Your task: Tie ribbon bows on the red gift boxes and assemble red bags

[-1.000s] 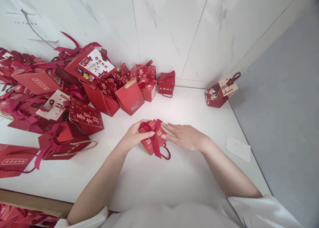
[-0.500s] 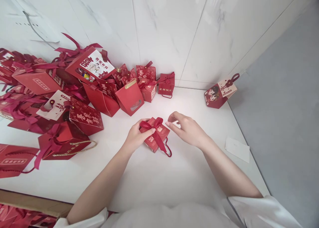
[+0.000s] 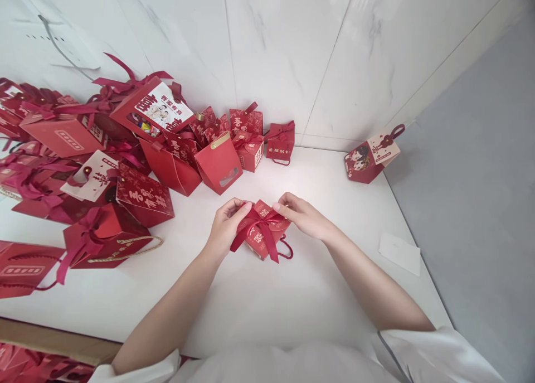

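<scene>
A small red gift box (image 3: 256, 241) with pale printed characters lies on the white table in front of me. A dark red satin ribbon (image 3: 270, 242) is tied in a bow across its top, with one tail hanging toward me. My left hand (image 3: 225, 226) is closed on the bow's left side, thumb against fingers. On the opposite side, my right hand (image 3: 305, 216) pinches the bow's right loop at the box's corner. The fingertips partly cover both loops. A twisted red cord handle (image 3: 287, 249) sticks out at the box's lower right.
Many red gift boxes with ribbons are heaped at the left, among them a plain red box (image 3: 217, 163). A box with cartoon figures (image 3: 364, 159) stands by the right wall. White paper (image 3: 400, 253) lies at the right edge. A carton (image 3: 58, 338) of red boxes sits lower left.
My left thumb has moved from the bow's knot to its left side. My right hand has come in and taken the right loop. The box has turned slightly.
</scene>
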Available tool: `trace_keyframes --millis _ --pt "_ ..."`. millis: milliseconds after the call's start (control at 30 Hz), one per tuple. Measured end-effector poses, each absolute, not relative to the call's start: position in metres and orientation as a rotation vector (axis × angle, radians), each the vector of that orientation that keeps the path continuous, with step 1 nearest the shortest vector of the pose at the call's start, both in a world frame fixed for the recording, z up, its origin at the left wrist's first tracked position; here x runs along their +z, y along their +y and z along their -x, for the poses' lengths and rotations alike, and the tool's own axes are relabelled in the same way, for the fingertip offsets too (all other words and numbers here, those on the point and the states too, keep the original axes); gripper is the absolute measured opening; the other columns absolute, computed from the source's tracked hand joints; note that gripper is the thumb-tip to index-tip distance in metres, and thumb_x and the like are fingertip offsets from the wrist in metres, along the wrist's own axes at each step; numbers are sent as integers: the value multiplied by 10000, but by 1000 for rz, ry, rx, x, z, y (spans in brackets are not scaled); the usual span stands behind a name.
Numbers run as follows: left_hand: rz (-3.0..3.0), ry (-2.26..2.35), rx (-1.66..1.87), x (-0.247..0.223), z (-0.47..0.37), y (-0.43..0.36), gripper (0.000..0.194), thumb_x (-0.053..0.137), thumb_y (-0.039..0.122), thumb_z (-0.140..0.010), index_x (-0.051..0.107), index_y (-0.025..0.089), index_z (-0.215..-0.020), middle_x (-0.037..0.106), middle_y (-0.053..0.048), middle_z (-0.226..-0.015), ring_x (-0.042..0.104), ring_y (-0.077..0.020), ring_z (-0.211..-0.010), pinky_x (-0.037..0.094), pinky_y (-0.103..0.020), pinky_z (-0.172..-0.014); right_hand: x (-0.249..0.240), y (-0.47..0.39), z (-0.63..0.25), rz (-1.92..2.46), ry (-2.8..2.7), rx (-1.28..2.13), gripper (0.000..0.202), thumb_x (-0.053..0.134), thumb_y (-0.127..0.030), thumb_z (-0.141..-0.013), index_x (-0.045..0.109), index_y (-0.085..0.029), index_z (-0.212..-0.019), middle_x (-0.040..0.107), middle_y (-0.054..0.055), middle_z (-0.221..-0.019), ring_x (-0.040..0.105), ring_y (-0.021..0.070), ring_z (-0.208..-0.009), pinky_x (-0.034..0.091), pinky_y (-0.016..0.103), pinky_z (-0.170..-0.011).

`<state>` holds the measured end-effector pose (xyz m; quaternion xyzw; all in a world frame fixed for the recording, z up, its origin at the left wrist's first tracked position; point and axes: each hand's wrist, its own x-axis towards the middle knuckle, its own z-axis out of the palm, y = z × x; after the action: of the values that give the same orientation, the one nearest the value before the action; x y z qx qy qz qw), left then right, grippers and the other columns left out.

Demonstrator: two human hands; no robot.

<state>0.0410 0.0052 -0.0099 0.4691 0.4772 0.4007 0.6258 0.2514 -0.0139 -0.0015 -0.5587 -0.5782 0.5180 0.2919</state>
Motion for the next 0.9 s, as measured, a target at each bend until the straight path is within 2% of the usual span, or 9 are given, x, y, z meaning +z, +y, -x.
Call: trace_keyframes --millis 67,133,233,333,433,533,700,900 --pt "-1070 1100 913 -10 -40 7 323 698 479 -803 589 177 -772 698 -25 -920 622 -156 -784 484 -262 -722 2 -13 -258 1587 -1615 1306 485 471 -666 -880 488 -204 -733 580 -8 -766 534 154 -717 440 311 -698" --pt "-1066 1096 907 -11 -39 8 352 680 486 -818 556 171 -722 702 -31 -952 617 -155 -786 479 -257 -711 3 -12 -263 1592 -1696 1288 466 488 -619 -885 486 -198 -686 583 1 -788 535 160 -745 440 318 -718" --pt "-1066 1077 906 -10 -38 9 365 647 506 -838 552 171 -730 697 -42 -1007 621 -158 -793 491 -265 -717 4 -13 -268 1434 -1747 1393 287 630 -477 -832 569 -199 -807 646 14 -938 589 176 -857 468 312 -748" --pt "-1143 1073 828 -7 -37 8 319 673 501 -820 620 204 -922 676 -44 -1111 649 -184 -881 515 -289 -772 5 -14 -268 1328 -1728 1433 170 640 -346 -821 589 -202 -896 670 15 -972 623 177 -894 492 304 -742" --pt "-1244 1049 666 -3 -37 6 510 753 454 -754 601 262 -1201 637 -52 -1246 642 -244 -1058 524 -341 -885 5 -16 -263 1292 -1734 1355 93 583 -283 -844 587 -200 -886 672 13 -933 639 169 -876 507 304 -750" --pt "-1263 994 591 -2 -36 5 619 764 426 -745 553 273 -1307 612 -60 -1309 597 -277 -1175 502 -382 -974 4 -18 -254 1309 -1715 1235 104 553 -292 -858 581 -202 -902 659 19 -934 640 164 -846 520 293 -714" --pt "-1270 987 531 -4 -34 6 598 764 401 -737 562 281 -1288 619 -58 -1292 607 -288 -1158 506 -409 -967 -3 -20 -243 1377 -1710 1060 82 486 -245 -860 561 -217 -842 666 4 -867 627 154 -766 493 280 -680" --pt "-1292 933 473 -4 -34 5 504 747 309 -731 595 253 -1208 664 -64 -1170 630 -290 -1107 506 -418 -944 -13 -17 -239 1407 -1640 1094 54 498 -246 -838 549 -231 -828 650 -30 -738 586 138 -609 448 264 -588"
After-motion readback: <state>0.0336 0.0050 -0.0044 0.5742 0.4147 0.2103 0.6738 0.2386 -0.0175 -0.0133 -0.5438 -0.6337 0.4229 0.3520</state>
